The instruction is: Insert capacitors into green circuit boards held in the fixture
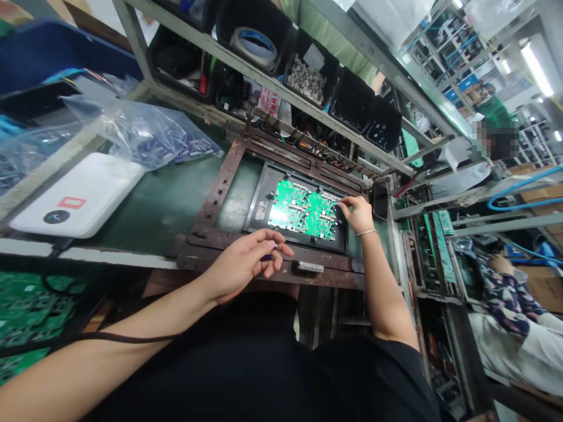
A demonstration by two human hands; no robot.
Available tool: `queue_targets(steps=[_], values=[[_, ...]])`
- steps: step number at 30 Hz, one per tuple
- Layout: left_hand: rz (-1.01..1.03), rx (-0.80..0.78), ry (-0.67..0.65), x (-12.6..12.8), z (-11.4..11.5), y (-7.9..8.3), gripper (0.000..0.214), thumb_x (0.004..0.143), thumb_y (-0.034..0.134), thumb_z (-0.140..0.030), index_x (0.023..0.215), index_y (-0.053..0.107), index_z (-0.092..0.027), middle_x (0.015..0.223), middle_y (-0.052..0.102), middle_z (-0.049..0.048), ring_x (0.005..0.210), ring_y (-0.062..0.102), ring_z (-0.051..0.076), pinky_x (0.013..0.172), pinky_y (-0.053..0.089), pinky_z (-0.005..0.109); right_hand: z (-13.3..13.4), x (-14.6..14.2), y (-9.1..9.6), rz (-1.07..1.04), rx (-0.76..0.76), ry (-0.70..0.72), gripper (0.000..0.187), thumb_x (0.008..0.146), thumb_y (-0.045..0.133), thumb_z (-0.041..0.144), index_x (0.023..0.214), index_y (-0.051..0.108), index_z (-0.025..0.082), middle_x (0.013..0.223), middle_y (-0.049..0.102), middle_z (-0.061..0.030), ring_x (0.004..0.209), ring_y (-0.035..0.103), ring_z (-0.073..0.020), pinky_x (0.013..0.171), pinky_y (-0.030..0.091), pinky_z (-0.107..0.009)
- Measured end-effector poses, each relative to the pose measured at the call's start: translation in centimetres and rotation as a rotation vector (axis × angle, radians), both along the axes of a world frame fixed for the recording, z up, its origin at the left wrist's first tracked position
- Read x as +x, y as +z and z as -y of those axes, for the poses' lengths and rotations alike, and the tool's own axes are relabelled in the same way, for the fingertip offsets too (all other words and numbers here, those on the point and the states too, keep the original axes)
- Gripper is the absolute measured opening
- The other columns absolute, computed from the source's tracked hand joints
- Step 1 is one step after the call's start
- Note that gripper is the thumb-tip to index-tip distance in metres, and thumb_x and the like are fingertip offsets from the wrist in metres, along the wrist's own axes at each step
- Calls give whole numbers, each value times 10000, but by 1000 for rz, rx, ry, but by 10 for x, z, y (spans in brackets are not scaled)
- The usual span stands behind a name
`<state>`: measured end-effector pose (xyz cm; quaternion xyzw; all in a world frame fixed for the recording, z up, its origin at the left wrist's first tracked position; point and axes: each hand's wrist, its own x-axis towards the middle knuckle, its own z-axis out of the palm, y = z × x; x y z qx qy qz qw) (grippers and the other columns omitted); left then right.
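Note:
A green circuit board (303, 208) with several parts on it sits in a black holder (260, 208), inside a brown metal frame (211, 214). My right hand (359, 215) is at the board's right edge, thumb and finger pinched together over it. Whatever they pinch is too small to make out. In front of the frame's near bar, my left hand (253, 258) is half curled, palm up, around small blue capacitors (266, 257). A grey cylindrical piece (309, 267) lies on the near bar, to the right of my left hand.
A clear bag of blue capacitors (176, 143) and a white power bank (79, 196) lie left on the green bench. Black parts bins (308, 73) line the rack behind. Stacked green boards (30, 310) are lower left. Another person's patterned sleeve (510, 293) shows at right.

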<state>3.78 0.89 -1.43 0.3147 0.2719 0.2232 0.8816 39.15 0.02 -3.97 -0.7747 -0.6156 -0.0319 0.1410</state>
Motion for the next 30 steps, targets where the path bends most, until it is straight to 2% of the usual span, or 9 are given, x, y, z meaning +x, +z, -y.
queue_targets(steps=[7,16,20,22,25,28,30], values=[[-8,-9,-4,1,1,1,119,886,545,-206,967,550,-119,930,668,125,639,542,110,517,427,203,-8,-5,5,56,-67,39,113,815,651,277,816,730,196,811,714,-83,867,592,-250,816,437,-382],[-25,-1,10,-3,-3,4,116,845,609,-211,879,637,-103,900,654,106,673,542,118,546,428,204,-8,-1,6,-40,-48,8,198,806,652,364,859,769,214,812,744,-65,786,630,-220,772,469,-340],[-18,13,52,-9,-8,7,149,836,619,-215,843,689,-84,802,622,87,708,541,133,597,443,215,5,-9,21,-25,-2,-17,247,817,650,396,920,756,198,794,733,-70,771,626,-216,786,463,-350],[-17,29,130,-23,-18,11,159,839,611,-214,844,699,-82,864,627,100,745,550,148,603,445,224,24,-31,33,10,95,-21,268,837,641,409,970,738,198,817,727,-74,809,624,-231,823,450,-380],[-37,84,311,-56,-47,22,182,865,542,-188,827,684,-81,851,622,97,721,550,152,562,419,231,67,-91,43,-39,321,-3,229,877,618,383,1026,705,233,892,709,-76,860,620,-246,847,445,-415],[-73,219,552,-92,-87,32,323,929,390,-187,758,641,-79,751,590,86,671,544,148,530,377,229,106,-158,29,-267,502,19,173,899,593,267,1051,673,285,939,684,-65,879,617,-244,834,464,-421],[-132,295,711,-107,-115,34,389,967,326,-194,731,611,-76,727,574,79,668,541,138,550,369,228,117,-195,10,-346,517,52,231,889,609,251,1110,650,306,1005,670,-76,927,611,-263,839,464,-448]])
